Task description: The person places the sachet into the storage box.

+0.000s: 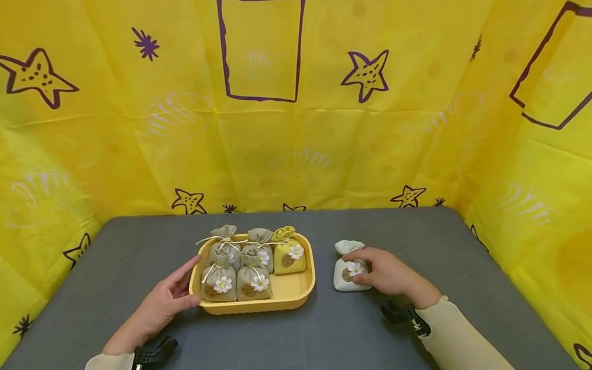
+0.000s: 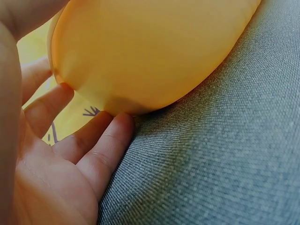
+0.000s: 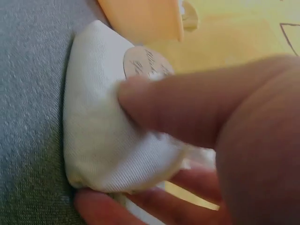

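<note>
On grey counter (image 1: pixel 281 348), we are steadying yellow tray (image 1: pixel 294 295) with open left hand (image 1: pixel 166 303); right hand (image 1: pixel 388 273) gripping white sachet (image 1: pixel 347 275). Next likely calling for lift into tray's free corner.

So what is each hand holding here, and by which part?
The right hand grips the white sachet around its body, thumb on its front. The left hand holds nothing; its fingers rest against the left end of the yellow tray.
</note>
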The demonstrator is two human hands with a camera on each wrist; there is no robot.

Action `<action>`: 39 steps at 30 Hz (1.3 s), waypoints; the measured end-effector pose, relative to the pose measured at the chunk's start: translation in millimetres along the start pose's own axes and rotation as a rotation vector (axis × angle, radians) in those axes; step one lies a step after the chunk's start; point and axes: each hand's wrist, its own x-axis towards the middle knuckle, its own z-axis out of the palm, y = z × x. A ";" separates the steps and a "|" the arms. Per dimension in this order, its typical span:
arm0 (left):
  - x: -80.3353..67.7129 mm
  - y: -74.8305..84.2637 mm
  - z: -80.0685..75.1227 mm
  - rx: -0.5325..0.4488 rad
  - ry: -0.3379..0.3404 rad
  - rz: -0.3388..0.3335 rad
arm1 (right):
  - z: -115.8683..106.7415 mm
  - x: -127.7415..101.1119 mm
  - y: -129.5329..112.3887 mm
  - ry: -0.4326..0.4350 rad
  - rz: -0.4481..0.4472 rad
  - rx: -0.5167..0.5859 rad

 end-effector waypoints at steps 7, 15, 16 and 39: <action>0.1 1.7 -0.6 -0.002 -0.004 -0.003 | -5.1 -0.5 -2.2 0.153 0.101 -0.123; 0.1 1.5 -0.9 0.020 -0.001 -0.003 | -13.3 -2.2 -10.4 0.282 0.179 -0.125; 0.2 1.7 -0.9 0.018 -0.002 -0.002 | -14.2 -1.8 -13.6 0.295 0.180 -0.121; -0.1 2.1 -0.3 0.024 0.004 -0.026 | -6.4 20.6 -115.2 0.281 0.042 -0.012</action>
